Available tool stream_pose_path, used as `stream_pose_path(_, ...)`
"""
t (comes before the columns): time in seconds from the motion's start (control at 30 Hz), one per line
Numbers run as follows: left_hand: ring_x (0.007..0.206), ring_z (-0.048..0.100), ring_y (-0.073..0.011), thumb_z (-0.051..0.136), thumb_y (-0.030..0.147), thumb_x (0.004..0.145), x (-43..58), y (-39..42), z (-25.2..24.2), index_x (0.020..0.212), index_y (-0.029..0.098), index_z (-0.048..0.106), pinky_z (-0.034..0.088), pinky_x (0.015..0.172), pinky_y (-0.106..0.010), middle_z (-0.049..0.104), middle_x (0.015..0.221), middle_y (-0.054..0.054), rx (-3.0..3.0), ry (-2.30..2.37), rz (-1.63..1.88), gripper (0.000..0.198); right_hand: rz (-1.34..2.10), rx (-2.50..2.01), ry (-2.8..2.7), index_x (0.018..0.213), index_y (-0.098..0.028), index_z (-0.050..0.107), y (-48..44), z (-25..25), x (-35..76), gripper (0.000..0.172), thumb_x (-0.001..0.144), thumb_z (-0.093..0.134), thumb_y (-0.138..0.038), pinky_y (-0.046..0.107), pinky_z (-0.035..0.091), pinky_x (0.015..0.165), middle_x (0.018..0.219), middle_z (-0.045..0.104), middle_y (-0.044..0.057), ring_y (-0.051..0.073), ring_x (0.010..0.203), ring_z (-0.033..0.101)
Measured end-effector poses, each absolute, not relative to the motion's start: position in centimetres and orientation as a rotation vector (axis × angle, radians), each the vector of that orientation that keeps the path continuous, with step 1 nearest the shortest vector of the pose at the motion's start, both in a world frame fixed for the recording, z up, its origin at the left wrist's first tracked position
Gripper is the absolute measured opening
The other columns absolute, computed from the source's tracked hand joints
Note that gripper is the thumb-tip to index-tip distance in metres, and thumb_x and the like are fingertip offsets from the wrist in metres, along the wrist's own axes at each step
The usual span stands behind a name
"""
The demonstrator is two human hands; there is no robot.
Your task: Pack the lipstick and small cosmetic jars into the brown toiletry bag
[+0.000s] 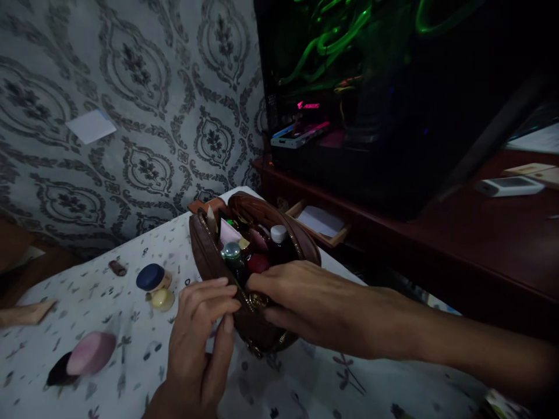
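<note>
A brown zippered cosmetic bag (209, 256) stands open on the patterned white cloth. My left hand (201, 326) lies against its near left rim, fingers stretched out and fingertips touching the edge. Over the front of the opening, my right hand (305, 302) reaches in with curled fingers; the fingertips and anything between them are hidden. Inside the bag I see a bottle with a white cap (278, 234), a bottle with a clear round top (231, 251), a red rounded item (257, 263) and a pale pink packet or tube (229, 231).
Left of the bag lie a blue-lidded jar (151, 278), a small yellowish item (162, 299), a pink rounded item (92, 352) and a small dark reddish item (117, 267). Behind are a patterned wall, a lit computer case (332, 70) and a dark red desk (419, 244) with a slightly open drawer (336, 237).
</note>
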State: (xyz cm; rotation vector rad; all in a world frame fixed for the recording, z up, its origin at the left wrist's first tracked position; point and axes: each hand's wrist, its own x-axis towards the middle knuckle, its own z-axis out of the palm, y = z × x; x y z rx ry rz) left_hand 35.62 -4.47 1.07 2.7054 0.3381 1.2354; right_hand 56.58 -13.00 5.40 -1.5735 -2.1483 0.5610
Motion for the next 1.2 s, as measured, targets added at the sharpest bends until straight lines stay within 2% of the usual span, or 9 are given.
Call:
stream_pose_path(0.17,0.112,0.063,-0.0228,0.055,0.002,0.087,35.5,-4.3,0.9,0.111,0.022,0.061,0.053,0.093,-0.040,0.068,0.110,-0.007,2.698,0.317,1.230,0.031,0.635,-1.571,-2.068,0.101,-0.020,0.060,-13.9,5.4,56.9,0.008,0.097,0.054,-0.023,0.029,0.049,0.077,0.097,0.068,0.005,0.019,0.090,0.065)
stream_pose_path(0.3,0.110,0.064,-0.0231,0.055,0.003,0.088,35.5,-4.3,0.9,0.110,0.024,0.060,0.054,0.091,-0.040,0.069,0.107,-0.006,2.688,0.329,1.235,0.031,0.558,-1.575,-1.973,0.106,-0.021,0.062,-15.0,6.0,57.2,0.016,0.099,0.050,-0.028,0.028,0.050,0.075,0.100,0.069,0.005,0.019,0.090,0.065)
stream_pose_path(0.5,0.113,0.059,-0.0257,0.054,0.017,0.094,35.8,-5.0,1.0,0.127,0.020,0.058,0.050,0.095,-0.041,0.063,0.113,-0.010,2.872,0.420,1.224,0.033,0.394,-1.531,-1.880,0.117,-0.025,0.065,-16.1,5.7,57.1,0.025,0.100,0.048,-0.034,0.030,0.054,0.082,0.107,0.072,0.007,0.021,0.098,0.067)
stream_pose_path(0.63,0.112,0.057,-0.0266,0.060,0.017,0.092,36.0,-5.2,1.4,0.127,0.014,0.059,0.047,0.096,-0.043,0.057,0.113,-0.012,3.152,0.358,1.185,0.035,0.388,-1.529,-1.902,0.113,-0.025,0.066,-16.3,5.3,57.2,0.024,0.101,0.049,-0.035,0.028,0.054,0.076,0.100,0.073,0.005,0.019,0.089,0.069)
stream_pose_path(0.87,0.100,0.054,-0.0219,0.060,0.020,0.095,36.1,-5.4,2.2,0.110,0.014,0.060,0.049,0.091,-0.038,0.046,0.102,-0.007,3.202,0.388,1.276,0.016,0.335,-1.560,-1.822,0.111,-0.024,0.066,-16.5,4.8,58.2,0.023,0.100,0.051,-0.037,0.026,0.050,0.064,0.088,0.071,0.002,0.016,0.074,0.066)
stream_pose_path(1.03,0.101,0.053,-0.0221,0.062,0.021,0.094,36.1,-5.4,2.2,0.111,0.013,0.061,0.050,0.090,-0.038,0.044,0.101,-0.007,3.178,0.368,1.259,0.019,0.333,-1.530,-1.765,0.112,-0.023,0.065,-16.3,4.5,58.7,0.023,0.100,0.052,-0.037,0.026,0.051,0.064,0.091,0.072,0.003,0.016,0.074,0.067)
stream_pose_path(1.2,0.100,0.053,-0.0225,0.057,0.022,0.096,36.4,-5.6,2.2,0.110,0.010,0.061,0.051,0.089,-0.040,0.046,0.101,-0.008,3.162,0.383,1.323,0.018,0.255,-1.455,-1.668,0.110,-0.023,0.067,-14.6,7.1,58.8,0.029,0.098,0.054,-0.046,0.028,0.055,0.061,0.095,0.074,0.005,0.021,0.080,0.070)
